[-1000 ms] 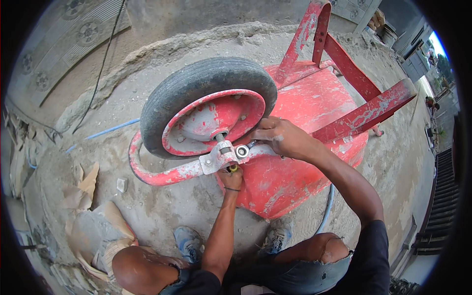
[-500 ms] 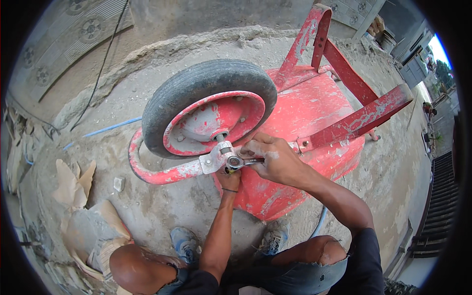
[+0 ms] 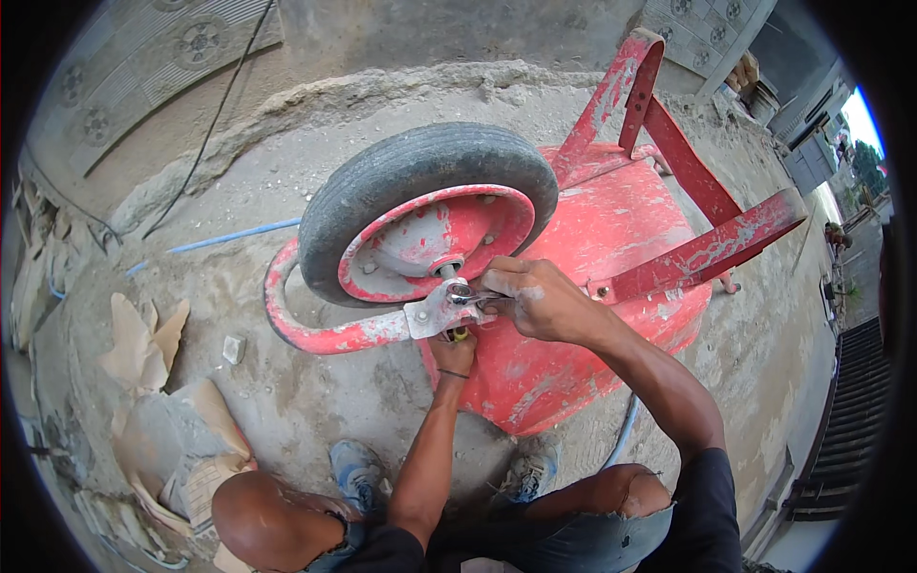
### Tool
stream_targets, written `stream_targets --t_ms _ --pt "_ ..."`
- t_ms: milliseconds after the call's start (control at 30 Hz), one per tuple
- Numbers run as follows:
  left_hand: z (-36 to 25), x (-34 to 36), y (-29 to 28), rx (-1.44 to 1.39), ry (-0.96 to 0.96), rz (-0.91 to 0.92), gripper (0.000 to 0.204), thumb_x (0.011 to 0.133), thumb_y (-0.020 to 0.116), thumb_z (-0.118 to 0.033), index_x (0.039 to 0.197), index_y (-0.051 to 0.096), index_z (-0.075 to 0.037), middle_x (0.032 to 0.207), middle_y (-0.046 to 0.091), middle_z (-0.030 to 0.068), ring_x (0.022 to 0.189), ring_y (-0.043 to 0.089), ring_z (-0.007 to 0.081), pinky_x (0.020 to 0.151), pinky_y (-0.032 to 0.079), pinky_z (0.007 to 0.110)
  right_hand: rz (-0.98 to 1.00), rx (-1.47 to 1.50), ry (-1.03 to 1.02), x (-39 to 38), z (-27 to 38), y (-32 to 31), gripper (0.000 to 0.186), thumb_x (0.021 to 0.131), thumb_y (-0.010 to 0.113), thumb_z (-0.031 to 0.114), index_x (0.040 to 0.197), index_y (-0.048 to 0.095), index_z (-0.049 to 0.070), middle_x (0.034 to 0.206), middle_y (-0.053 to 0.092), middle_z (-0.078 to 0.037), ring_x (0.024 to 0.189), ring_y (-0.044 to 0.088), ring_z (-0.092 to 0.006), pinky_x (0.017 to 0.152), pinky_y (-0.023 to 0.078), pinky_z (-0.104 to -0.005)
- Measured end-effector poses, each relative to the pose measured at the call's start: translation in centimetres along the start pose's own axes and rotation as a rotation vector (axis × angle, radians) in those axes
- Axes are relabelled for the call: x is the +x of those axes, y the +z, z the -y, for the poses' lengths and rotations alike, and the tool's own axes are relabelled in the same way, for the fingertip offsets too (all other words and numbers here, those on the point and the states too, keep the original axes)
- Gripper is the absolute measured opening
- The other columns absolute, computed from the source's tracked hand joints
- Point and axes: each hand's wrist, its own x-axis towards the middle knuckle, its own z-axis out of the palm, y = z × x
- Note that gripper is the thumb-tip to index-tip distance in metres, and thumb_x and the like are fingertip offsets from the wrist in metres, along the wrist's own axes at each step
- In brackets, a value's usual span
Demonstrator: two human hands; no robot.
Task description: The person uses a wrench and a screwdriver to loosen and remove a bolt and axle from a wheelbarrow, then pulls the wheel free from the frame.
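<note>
An overturned red wheelbarrow point(image 3: 621, 229) lies before me, paint scuffed, its black-tyred wheel point(image 3: 420, 153) uppermost. My right hand point(image 3: 530, 296) is closed on a metal wrench point(image 3: 482, 297), whose ring end sits at a bolt on the axle bracket point(image 3: 425, 320), right below the hub. Beneath that bracket, my left hand point(image 3: 451, 351) grips a small yellow-and-dark tool point(image 3: 459, 333), mostly hidden, so its kind is unclear. A curved tube point(image 3: 296, 328) runs from the bracket round the wheel's left side.
Torn paper sacks point(image 3: 172, 449) and a small pale chunk point(image 3: 232, 349) lie left of my feet on the dusty ground. A blue hose point(image 3: 229, 236) runs behind the wheel. A broken concrete ledge point(image 3: 315, 100) borders the wall, and a dark grille point(image 3: 850, 415) stands at right.
My right hand came down from beside the rim with the wrench, whose ring moved onto the bolt at the bracket. The whole view shifted slightly. My left hand stayed under the bracket.
</note>
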Motion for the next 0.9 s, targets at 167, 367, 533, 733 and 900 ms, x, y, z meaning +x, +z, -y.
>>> stream_targets --t_ms 167,367,533,733,900 --pt "0.2 -0.1 0.4 -0.043 0.024 -0.026 0.015 0.065 0.055 0.011 0.067 0.054 -0.004 0.06 0.052 -0.001 0.049 0.048 0.0083 0.042 0.034 0.025 -0.058 -0.016 0.042 -0.6 1.5 -0.3 0.02 0.071 0.068 0.004 0.089 0.06 0.001 0.084 0.057 -0.017 0.072 0.06 -0.0395 0.062 0.047 -0.0481" --pt "0.3 0.1 0.2 -0.035 -0.005 -0.035 0.014 0.064 0.055 0.01 0.061 0.054 -0.004 0.057 0.053 -0.0013 0.048 0.047 0.0078 0.042 0.033 0.025 0.06 -0.139 -0.026 0.3 -0.2 -0.7 0.016 0.072 0.07 0.001 0.087 0.062 0.001 0.082 0.061 -0.013 0.07 0.063 -0.0346 0.062 0.052 -0.0401" --pt "-1.8 0.2 0.4 -0.049 -0.059 0.02 0.015 0.059 0.058 0.009 0.055 0.054 -0.005 0.054 0.053 -0.0012 0.046 0.05 0.009 0.042 0.036 0.026 0.203 0.028 -0.22 1.4 -1.2 -2.1 0.017 0.072 0.068 -0.003 0.086 0.06 0.0 0.082 0.06 -0.013 0.072 0.062 -0.0348 0.061 0.049 -0.0412" --pt "-4.0 0.0 0.3 -0.091 -0.167 0.081 0.015 0.054 0.061 0.009 0.06 0.057 -0.005 0.059 0.057 0.0015 0.051 0.054 0.0107 0.048 0.044 0.026 0.213 -0.013 -0.037 1.2 -0.9 -2.4 0.023 0.071 0.073 0.011 0.086 0.061 -0.001 0.084 0.059 -0.017 0.079 0.061 -0.0375 0.066 0.048 -0.0458" --pt "-3.4 0.6 -1.4 -0.024 -0.094 0.173 0.022 0.056 0.063 0.01 0.074 0.061 -0.003 0.071 0.063 0.0026 0.062 0.059 0.0101 0.055 0.047 0.025 0.169 -0.127 -0.043 1.3 0.3 -1.5 0.021 0.074 0.074 0.011 0.087 0.06 0.001 0.086 0.06 -0.015 0.076 0.06 -0.0363 0.065 0.048 -0.044"
